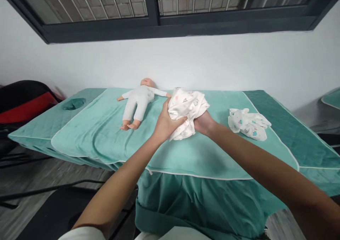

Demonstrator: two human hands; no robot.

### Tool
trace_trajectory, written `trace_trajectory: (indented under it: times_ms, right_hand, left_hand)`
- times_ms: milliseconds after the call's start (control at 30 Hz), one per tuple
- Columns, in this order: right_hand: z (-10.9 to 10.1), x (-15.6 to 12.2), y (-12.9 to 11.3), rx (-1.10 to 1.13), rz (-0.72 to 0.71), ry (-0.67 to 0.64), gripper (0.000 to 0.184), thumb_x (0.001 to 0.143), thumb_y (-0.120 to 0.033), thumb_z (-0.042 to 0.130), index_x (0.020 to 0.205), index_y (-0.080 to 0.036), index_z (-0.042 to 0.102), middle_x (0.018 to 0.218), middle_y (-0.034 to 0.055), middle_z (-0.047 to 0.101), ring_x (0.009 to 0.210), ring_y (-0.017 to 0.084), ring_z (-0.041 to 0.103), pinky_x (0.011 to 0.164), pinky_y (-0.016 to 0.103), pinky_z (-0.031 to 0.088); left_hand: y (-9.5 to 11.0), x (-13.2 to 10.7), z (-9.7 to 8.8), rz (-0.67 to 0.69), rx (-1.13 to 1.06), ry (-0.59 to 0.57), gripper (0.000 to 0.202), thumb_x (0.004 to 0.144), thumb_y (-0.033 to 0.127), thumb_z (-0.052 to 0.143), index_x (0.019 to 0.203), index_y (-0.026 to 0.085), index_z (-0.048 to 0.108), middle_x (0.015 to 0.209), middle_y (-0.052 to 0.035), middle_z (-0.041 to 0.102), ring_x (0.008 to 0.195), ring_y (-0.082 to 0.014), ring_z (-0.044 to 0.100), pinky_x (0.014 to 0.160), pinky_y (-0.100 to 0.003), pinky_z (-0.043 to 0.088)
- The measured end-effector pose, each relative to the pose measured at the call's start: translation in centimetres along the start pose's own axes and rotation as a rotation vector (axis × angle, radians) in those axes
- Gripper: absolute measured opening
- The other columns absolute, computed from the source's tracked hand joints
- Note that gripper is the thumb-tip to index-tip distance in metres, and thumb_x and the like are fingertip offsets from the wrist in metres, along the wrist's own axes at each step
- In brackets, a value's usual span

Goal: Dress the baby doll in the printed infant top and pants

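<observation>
My left hand [165,122] and my right hand [204,123] both grip a bunched white baby garment [186,107] with small pastel prints, held above the bed. A baby doll [138,100] in a white one-piece lies on its back to the left, head toward the wall, arms spread. A second crumpled printed garment [248,124] with teal marks lies to the right of my hands. All of this sits over a light teal towel [106,137] spread on a darker teal massage bed [305,137].
The bed stands against a white wall below a dark-framed window. A face hole [74,103] shows at the bed's left end. A black and red seat [23,102] is at the far left. Grey plank floor lies below.
</observation>
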State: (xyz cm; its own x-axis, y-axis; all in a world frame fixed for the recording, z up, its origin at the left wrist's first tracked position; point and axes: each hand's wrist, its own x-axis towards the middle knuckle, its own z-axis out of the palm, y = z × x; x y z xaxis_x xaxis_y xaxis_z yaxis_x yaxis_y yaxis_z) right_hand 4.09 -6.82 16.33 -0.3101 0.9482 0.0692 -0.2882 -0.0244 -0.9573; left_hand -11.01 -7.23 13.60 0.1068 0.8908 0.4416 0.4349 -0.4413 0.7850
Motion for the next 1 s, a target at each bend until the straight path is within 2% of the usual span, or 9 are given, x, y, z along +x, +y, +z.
trace_trajectory:
  times_ms: [133,267,433,500,567,667,833,933,1000]
  right_hand:
    - [0.1,0.7,2.6,-0.055,0.08,-0.171,0.045,0.088,-0.051,0.062,0.129,-0.03,0.063,0.132,0.0066,0.066,0.123,0.029,0.061,0.102,0.048,0.054]
    - [-4.2,1.3,7.6,-0.369,0.13,-0.255,0.046,0.088,-0.044,0.064,0.131,-0.032,0.057,0.14,0.0067,0.06,0.124,0.028,0.061,0.104,0.053,0.051]
    - [-10.5,1.6,13.5,-0.99,-0.14,-0.037,0.04,0.089,-0.04,0.049,0.123,-0.024,0.063,0.136,0.0165,0.06,0.133,0.035,0.053,0.116,0.059,0.038]
    - [-11.7,1.5,14.6,-1.133,-0.268,-0.051,0.04,0.092,-0.038,0.044,0.124,-0.023,0.063,0.134,0.0168,0.062,0.131,0.035,0.053,0.116,0.057,0.038]
    - [-12.1,1.4,15.0,-1.217,-0.336,-0.086,0.04,0.093,-0.036,0.042,0.125,-0.024,0.063,0.132,0.0153,0.063,0.128,0.035,0.055,0.114,0.056,0.041]
    - [-12.1,1.3,15.1,-1.287,-0.386,-0.12,0.038,0.095,-0.035,0.042,0.124,-0.023,0.063,0.132,0.0137,0.064,0.124,0.035,0.057,0.11,0.055,0.044]
    - [-12.5,1.3,15.6,-1.316,-0.456,-0.14,0.037,0.098,-0.036,0.041,0.118,-0.015,0.065,0.13,0.0137,0.065,0.12,0.033,0.058,0.105,0.053,0.047]
    - [-12.7,1.2,15.6,-1.356,-0.479,-0.151,0.037,0.1,-0.036,0.04,0.116,-0.015,0.065,0.13,0.0129,0.064,0.118,0.033,0.059,0.103,0.053,0.048]
    - [-12.6,1.2,15.5,-1.369,-0.494,-0.155,0.037,0.101,-0.038,0.039,0.116,-0.015,0.065,0.13,0.0128,0.064,0.118,0.032,0.059,0.102,0.052,0.049]
  left_hand:
    - [-3.0,-1.4,-2.1,-0.092,0.007,0.131,0.068,0.076,0.033,0.075,0.137,0.023,0.047,0.137,-0.008,0.059,0.127,-0.027,0.057,0.11,-0.042,0.045]
    - [-7.5,-4.0,-7.9,-0.149,0.169,0.328,0.063,0.071,0.031,0.075,0.129,0.022,0.054,0.134,-0.0072,0.061,0.124,-0.0277,0.058,0.11,-0.041,0.045]
    - [-12.5,-10.9,-17.4,-0.418,0.489,0.724,0.063,0.077,0.037,0.072,0.134,0.022,0.049,0.135,-0.0078,0.059,0.123,-0.0269,0.058,0.109,-0.04,0.045]
    - [-14.1,-14.5,-20.5,-0.518,0.616,0.865,0.063,0.081,0.042,0.069,0.135,0.02,0.046,0.135,-0.0089,0.057,0.123,-0.0271,0.058,0.108,-0.041,0.045]
    - [-15.6,-18.1,-22.9,-0.646,0.692,0.921,0.062,0.085,0.043,0.064,0.138,0.019,0.042,0.134,-0.0085,0.057,0.123,-0.0257,0.057,0.108,-0.04,0.044]
    - [-17.8,-22.8,-24.8,-0.966,0.795,0.934,0.063,0.088,0.042,0.062,0.141,0.02,0.038,0.132,-0.0069,0.058,0.122,-0.0249,0.058,0.103,-0.038,0.046]
    - [-20.5,-29.4,-25.1,-1.311,0.853,0.935,0.06,0.084,0.035,0.065,0.137,0.017,0.046,0.13,-0.0173,0.056,0.114,-0.0334,0.06,0.094,-0.046,0.048]
    - [-20.8,-33.0,-25.8,-1.453,0.885,0.887,0.061,0.082,0.032,0.063,0.139,0.017,0.046,0.128,-0.0202,0.056,0.107,-0.0351,0.063,0.087,-0.046,0.051]
    - [-20.5,-34.9,-27.1,-1.459,0.926,0.832,0.06,0.081,0.029,0.064,0.136,0.016,0.049,0.121,-0.0189,0.059,0.102,-0.0346,0.065,0.084,-0.044,0.052]
